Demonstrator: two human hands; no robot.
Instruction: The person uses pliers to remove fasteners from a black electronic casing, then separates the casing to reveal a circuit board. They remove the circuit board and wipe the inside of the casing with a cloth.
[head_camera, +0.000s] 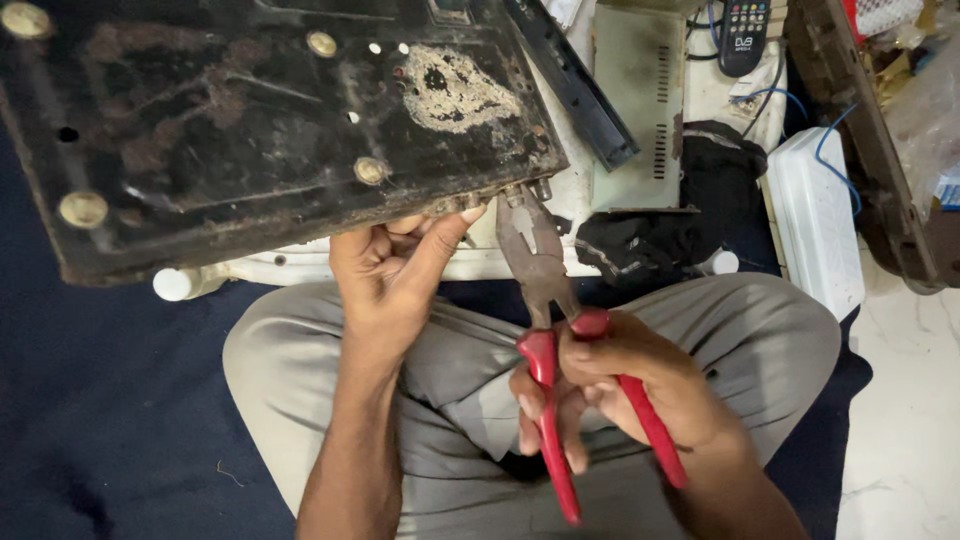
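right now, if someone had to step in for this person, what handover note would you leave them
Left hand: grips the lower edge of the rusty black metal panel, thumb pressed up against the edge, holding it tilted over the lap.
Right hand: closed round the red handles of the pliers; the plier tips are on a small fitting at the panel's lower right corner.
Nearby: a white plastic stool under the panel, a beige perforated cover, black cloth, a white box, a remote.
Done: pliers are placed on the fitting.
Left: the fitting is not yet off the panel; whether it has loosened cannot be told.
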